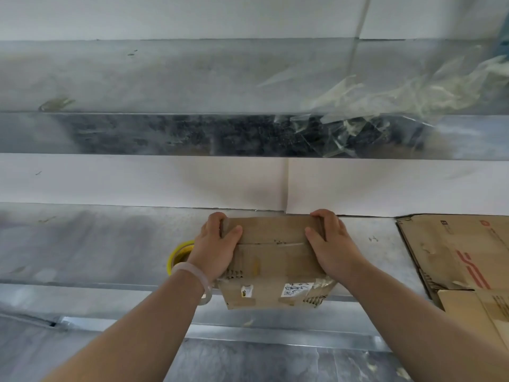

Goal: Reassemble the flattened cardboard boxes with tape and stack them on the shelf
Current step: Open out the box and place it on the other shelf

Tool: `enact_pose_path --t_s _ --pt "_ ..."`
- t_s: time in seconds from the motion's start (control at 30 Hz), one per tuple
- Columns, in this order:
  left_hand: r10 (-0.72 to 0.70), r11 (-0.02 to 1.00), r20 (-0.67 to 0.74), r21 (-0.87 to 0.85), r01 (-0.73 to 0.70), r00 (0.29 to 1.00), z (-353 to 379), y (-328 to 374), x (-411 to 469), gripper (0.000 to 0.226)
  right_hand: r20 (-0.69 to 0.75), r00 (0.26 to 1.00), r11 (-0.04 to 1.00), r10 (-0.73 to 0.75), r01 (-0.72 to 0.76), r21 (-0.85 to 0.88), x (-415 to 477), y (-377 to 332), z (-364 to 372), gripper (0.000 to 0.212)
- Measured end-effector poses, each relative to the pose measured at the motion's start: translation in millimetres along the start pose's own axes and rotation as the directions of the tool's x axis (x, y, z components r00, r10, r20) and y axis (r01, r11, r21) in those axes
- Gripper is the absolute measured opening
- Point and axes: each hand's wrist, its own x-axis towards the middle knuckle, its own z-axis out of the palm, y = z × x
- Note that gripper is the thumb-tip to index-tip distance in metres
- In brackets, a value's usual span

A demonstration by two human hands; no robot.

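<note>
A small brown cardboard box (272, 260), taped and carrying white labels on its near face, sits on the metal shelf (96, 244) with its near end past the shelf's front lip. My left hand (217, 249) grips its left side, fingers over the far top corner and thumb on the top. My right hand (333, 246) grips the right side in the same way. A yellow-cored roll of tape (179, 253) lies on the shelf just left of my left wrist, partly hidden by it.
Flattened cardboard boxes (462, 260) lie on the same shelf at the right. A higher metal shelf (165, 78) carries a heap of crumpled clear tape scraps (385, 103) on its right part. White wall panels stand behind both shelves.
</note>
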Motion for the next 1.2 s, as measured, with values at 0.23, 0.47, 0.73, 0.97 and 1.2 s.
enact_pose_path --t_s 0.23,0.47,0.73,0.97,1.2 --pt "0.386 0.896 -0.221 0.323 -0.307 0.895 3 2 -13 0.038 0.02 0.96 0.953 -0.278 0.278 -0.124 -17 11 -16 0.055" --pt "0.468 0.744 0.133 0.475 -0.471 0.874 -9 -8 -17 0.098 0.353 0.886 0.793 -0.3 0.437 -0.424 -21 20 -31 0.121" --pt "0.5 0.628 0.294 0.525 -0.575 0.815 -14 -12 -9 0.124 0.353 0.89 0.702 -0.29 0.449 -0.554 -18 13 -25 0.124" --pt "0.603 0.33 0.382 0.68 -0.655 0.7 -12 -3 -16 0.095 0.357 0.848 0.492 -0.391 0.52 -0.698 -20 7 -21 0.116" --pt "0.586 0.145 0.549 0.652 -0.744 0.596 -3 -4 -12 0.069 0.407 0.811 0.456 -0.42 0.577 -0.678 -17 10 -14 0.086"
